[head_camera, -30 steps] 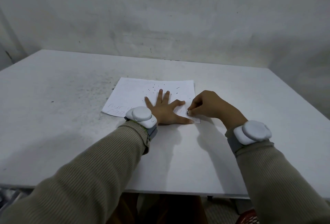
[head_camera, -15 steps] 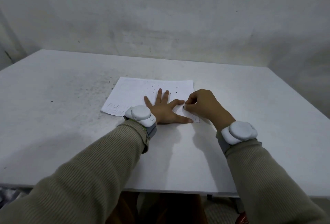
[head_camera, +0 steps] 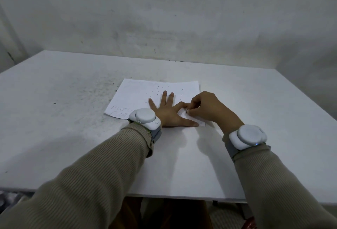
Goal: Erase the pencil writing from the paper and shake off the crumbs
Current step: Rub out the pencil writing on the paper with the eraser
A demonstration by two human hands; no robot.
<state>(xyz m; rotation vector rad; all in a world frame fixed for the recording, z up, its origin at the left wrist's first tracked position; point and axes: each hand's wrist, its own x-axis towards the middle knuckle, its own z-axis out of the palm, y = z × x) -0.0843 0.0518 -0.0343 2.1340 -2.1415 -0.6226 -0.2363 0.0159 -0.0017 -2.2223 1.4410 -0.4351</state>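
Paper (head_camera: 138,95): a white sheet flat on the table, near its middle, with its near right corner under the two hands.
Writing (head_camera: 121,111): pencil words show at the near left corner, not yet rubbed out; the part under the right hand is hidden.
Crumbs (head_camera: 157,91): dark specks lie scattered on the far half of the sheet, beyond the fingertips.
Right hand (head_camera: 207,109): curled shut, fingertips pinched down on the sheet beside the left thumb; it is probably holding an eraser, too small to make out.
Left hand (head_camera: 169,113): open and flat, fingers spread, pressing the sheet down.
Doing it well: likely best to rub in short strokes away from the flat hand so the sheet does not buckle, and to shift that hand along before reaching the words at the left.
Table (head_camera: 73,137): white, scuffed and speckled left of the sheet.
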